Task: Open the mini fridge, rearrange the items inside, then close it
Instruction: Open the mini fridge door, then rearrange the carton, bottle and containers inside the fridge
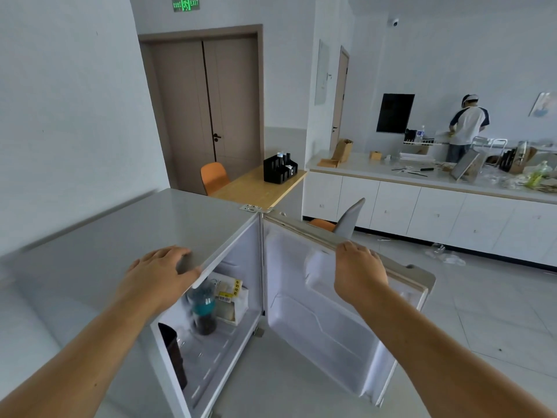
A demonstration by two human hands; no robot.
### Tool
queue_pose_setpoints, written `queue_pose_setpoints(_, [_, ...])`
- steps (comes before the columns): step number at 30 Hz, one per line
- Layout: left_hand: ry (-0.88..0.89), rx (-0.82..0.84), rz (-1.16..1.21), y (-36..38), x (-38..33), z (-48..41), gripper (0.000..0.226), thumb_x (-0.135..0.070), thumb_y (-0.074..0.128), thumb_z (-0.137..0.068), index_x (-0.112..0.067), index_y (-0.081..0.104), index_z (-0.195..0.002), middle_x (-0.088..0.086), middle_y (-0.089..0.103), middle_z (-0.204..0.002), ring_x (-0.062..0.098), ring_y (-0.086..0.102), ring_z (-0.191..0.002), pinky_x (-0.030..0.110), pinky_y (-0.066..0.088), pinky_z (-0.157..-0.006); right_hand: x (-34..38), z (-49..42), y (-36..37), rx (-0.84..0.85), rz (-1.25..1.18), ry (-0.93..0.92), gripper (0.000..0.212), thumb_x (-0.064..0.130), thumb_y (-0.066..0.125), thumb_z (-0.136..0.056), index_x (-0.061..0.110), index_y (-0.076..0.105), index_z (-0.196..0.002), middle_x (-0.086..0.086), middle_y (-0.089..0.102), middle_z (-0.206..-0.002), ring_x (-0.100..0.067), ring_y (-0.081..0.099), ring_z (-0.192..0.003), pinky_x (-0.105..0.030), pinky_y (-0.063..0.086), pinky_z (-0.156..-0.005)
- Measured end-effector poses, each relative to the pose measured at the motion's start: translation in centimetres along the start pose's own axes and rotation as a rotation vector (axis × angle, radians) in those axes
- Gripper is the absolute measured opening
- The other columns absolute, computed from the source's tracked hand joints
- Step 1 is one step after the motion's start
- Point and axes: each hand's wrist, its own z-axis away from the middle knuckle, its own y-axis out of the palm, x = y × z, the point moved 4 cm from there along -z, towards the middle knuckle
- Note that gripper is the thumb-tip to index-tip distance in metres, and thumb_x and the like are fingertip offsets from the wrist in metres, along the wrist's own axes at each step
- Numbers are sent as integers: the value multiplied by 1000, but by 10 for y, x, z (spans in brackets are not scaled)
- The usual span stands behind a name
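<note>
A white mini fridge [99, 236] stands below me with its door [325, 327] swung wide open to the right. My left hand [159, 267] rests flat on the front edge of the fridge top, fingers spread. My right hand [358, 273] grips the top edge of the open door. On the shelf inside stand a dark bottle with a teal label [204, 309], a white packaged item with a yellow label [230, 297] behind it, and a dark bottle [174, 354] at the front left. The door's inner racks hold nothing visible.
A wooden table [256, 188] with a black organizer [278, 168] and an orange chair [214, 176] stands behind the fridge. A grey chair [351, 220] is just beyond the door. A long white counter [422, 206] runs on the right, where a person [465, 128] works. Tiled floor lies to the right.
</note>
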Motion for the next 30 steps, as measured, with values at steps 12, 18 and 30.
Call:
queue_pose_setpoints(12, [-8,2,-3,0,1,2,63,-73,45,-94,-37,48,-146,-4,57,-154,27,54,-138,52,43,-114,-39,-28,17,95,-109,-60,79,15,56,-90,16,25,-163,-2,27,-171,-23,20,-158,-42,13,-129])
queue_pose_setpoints(18, [-16,-14,-1,-4,-2,9,61,-69,48,-96,-33,50,-145,-2,61,-148,29,58,-132,50,49,-109,-49,-29,23,58,-53,-131,87,41,59,-95,15,16,-166,-5,18,-174,-26,14,-159,-45,10,-130])
queue_pose_setpoints(30, [40,-102,-256,26,-59,91,71,-62,66,-90,-26,50,-149,9,44,-165,36,38,-153,58,29,-124,3,38,59,38,-293,-526,83,71,43,-96,31,19,-164,1,22,-174,-25,15,-160,-44,14,-129])
